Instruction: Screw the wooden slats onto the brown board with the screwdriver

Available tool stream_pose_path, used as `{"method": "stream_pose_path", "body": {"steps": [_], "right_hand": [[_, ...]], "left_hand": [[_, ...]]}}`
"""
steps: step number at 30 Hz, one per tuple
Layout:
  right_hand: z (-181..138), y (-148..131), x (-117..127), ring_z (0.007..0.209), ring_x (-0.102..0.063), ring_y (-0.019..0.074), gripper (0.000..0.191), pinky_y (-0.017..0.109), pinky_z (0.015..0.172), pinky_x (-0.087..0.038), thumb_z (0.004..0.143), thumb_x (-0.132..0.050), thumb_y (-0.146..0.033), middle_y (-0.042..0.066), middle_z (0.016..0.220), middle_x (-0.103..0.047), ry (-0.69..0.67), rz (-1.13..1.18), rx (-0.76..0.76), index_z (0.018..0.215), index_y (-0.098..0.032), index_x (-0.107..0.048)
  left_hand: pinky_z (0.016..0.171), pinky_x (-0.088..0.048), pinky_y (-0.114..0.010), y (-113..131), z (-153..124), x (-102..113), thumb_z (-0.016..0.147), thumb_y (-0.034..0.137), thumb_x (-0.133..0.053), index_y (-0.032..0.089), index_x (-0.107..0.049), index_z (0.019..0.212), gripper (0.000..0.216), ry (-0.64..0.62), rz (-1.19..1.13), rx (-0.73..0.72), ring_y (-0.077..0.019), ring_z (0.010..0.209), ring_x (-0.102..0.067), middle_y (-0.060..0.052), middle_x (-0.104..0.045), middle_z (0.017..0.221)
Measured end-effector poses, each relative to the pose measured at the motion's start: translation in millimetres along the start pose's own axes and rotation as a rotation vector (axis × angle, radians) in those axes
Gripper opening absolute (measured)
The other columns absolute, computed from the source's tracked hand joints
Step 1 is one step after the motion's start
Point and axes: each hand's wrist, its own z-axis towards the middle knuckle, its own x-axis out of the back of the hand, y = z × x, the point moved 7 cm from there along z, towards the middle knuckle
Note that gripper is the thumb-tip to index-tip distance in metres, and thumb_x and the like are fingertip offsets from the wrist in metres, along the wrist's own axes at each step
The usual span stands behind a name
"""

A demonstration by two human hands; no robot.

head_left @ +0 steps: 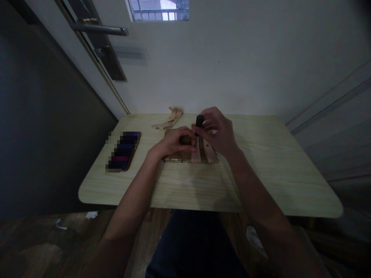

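Flat wooden pieces [199, 153] lie side by side on a small light-wood table [261, 181], over a brown board [174, 156]. My left hand [174, 141] rests on the pieces with its fingers curled, pinching at them near the middle. My right hand [217, 131] is closed round a small tool with a black handle [199, 120], whose tip points down onto the wood right beside my left fingertips. What the tip touches is too dark and small to make out.
A phone [124, 150] with a lit screen lies on the table's left side. A curved wooden part [169, 119] lies at the far edge by the wall. A door with a metal handle [98, 27] stands at the left.
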Motion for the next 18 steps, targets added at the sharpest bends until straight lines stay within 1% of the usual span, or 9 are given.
{"method": "stream_pose_path", "body": {"steps": [2,6,9,11,14,18], "right_hand": [[0.4,-4.0,0.0,0.069,-0.065,0.0115,0.040,0.022,0.057,-0.055,0.082,-0.067,-0.044,0.000,0.092,-0.068,-0.031,-0.022,0.028,0.116,-0.026,-0.057],[1.1,-10.9,0.8,0.080,-0.068,0.0133,0.031,0.022,0.064,-0.056,0.089,-0.057,-0.038,0.003,0.095,-0.071,-0.104,-0.020,0.065,0.116,-0.024,-0.062],[0.4,-12.6,-0.2,0.088,-0.069,0.0150,0.036,0.024,0.069,-0.058,0.091,-0.053,-0.036,0.005,0.103,-0.072,-0.163,0.052,0.062,0.124,-0.023,-0.059],[-0.4,-12.2,-1.6,0.088,-0.069,0.0146,0.038,0.024,0.070,-0.059,0.092,-0.052,-0.036,0.006,0.105,-0.071,-0.197,0.083,0.051,0.127,-0.023,-0.058],[-1.1,-11.1,-2.5,0.083,-0.068,0.0123,0.038,0.022,0.069,-0.059,0.092,-0.053,-0.033,0.004,0.100,-0.071,-0.210,0.079,0.031,0.128,-0.022,-0.057],[-1.6,-12.3,-2.0,0.082,-0.068,0.0116,0.037,0.021,0.069,-0.059,0.091,-0.052,-0.027,0.005,0.100,-0.070,-0.193,0.040,0.033,0.127,-0.020,-0.058]], "left_hand": [[0.088,-0.048,-0.034,-1.0,-0.1,-0.4,0.074,0.036,-0.078,0.019,-0.068,0.096,0.029,0.003,-0.003,-0.002,-0.0198,0.097,-0.063,-0.005,-0.068,0.102],[0.084,-0.048,-0.033,-0.7,-0.1,-0.3,0.074,0.038,-0.078,0.019,-0.068,0.098,0.032,0.013,0.011,-0.017,-0.0200,0.094,-0.063,-0.006,-0.068,0.100],[0.082,-0.048,-0.032,-0.3,-0.3,0.0,0.074,0.039,-0.078,0.019,-0.068,0.098,0.033,0.014,0.031,-0.022,-0.0197,0.092,-0.063,-0.005,-0.068,0.099],[0.084,-0.048,-0.033,-0.6,-0.6,0.0,0.074,0.039,-0.078,0.020,-0.068,0.098,0.032,0.007,0.033,-0.026,-0.0200,0.094,-0.063,-0.005,-0.068,0.100],[0.088,-0.047,-0.034,-0.8,-1.1,-0.1,0.076,0.037,-0.077,0.021,-0.067,0.100,0.031,-0.012,0.015,-0.046,-0.0204,0.100,-0.062,-0.005,-0.068,0.104],[0.086,-0.047,-0.033,-1.8,-1.4,0.5,0.076,0.041,-0.077,0.021,-0.067,0.101,0.033,-0.021,0.010,-0.049,-0.0196,0.096,-0.062,-0.005,-0.068,0.102]]}}
